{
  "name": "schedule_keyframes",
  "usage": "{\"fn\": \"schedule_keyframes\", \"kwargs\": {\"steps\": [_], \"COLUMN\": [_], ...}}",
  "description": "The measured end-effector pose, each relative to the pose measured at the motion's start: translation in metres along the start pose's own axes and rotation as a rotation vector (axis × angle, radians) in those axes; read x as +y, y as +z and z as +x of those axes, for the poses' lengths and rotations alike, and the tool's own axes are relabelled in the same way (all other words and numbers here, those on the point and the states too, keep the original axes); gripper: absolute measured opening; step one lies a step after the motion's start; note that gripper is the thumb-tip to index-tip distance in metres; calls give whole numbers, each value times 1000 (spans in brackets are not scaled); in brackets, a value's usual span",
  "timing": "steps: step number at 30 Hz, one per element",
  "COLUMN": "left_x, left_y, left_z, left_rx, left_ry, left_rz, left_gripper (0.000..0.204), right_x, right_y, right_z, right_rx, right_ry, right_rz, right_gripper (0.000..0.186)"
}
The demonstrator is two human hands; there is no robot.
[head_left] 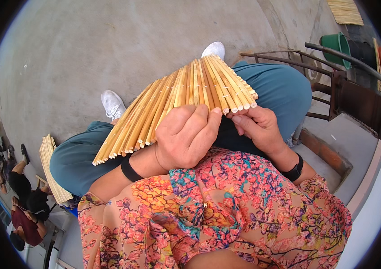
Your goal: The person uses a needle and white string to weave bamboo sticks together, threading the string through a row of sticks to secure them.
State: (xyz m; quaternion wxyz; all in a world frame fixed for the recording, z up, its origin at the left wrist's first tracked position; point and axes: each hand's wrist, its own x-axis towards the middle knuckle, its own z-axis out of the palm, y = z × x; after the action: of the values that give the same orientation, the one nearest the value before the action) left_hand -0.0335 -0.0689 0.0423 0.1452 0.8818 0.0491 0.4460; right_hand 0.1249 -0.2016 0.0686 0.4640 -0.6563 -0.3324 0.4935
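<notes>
A mat of pale yellow reed sticks [172,96], bound side by side with white ties, lies fanned over my lap with its cut ends toward me. My left hand [187,134] is closed at the near edge of the mat, knuckles up, its fingertips pressed by the stick ends. Just to the right, my right hand [260,130] is closed in a pinch close beneath the rightmost stick ends. Whatever sits between its fingertips is too small or hidden to make out.
Another reed bundle [51,170] stands beside my left knee, and one more [345,11] lies at the far right. A brown metal-framed chair [356,98] is close on my right, with a green bucket [336,48] beyond. People [31,210] sit at the left.
</notes>
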Motion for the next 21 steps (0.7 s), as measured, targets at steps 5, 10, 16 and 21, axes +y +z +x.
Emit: {"fn": "schedule_keyframes", "kwargs": {"steps": [5,10,16,21], "left_x": [5,8,3,3], "left_y": [-1,-1,-3,1], "left_z": [3,6,12,7], "left_rx": [25,16,-11,27], "left_ry": [30,26,12,10], "left_rz": [6,-4,6,20], "left_gripper": [28,28,28,27], "right_x": [-1,2,-10,-18], "right_y": [2,3,3,6], "right_z": [-5,-7,-7,-4], "right_rx": [-10,7,38,76], "right_ry": [-34,-39,18,5], "right_rz": [-15,22,65,-52], "right_gripper": [12,13,15,13]}}
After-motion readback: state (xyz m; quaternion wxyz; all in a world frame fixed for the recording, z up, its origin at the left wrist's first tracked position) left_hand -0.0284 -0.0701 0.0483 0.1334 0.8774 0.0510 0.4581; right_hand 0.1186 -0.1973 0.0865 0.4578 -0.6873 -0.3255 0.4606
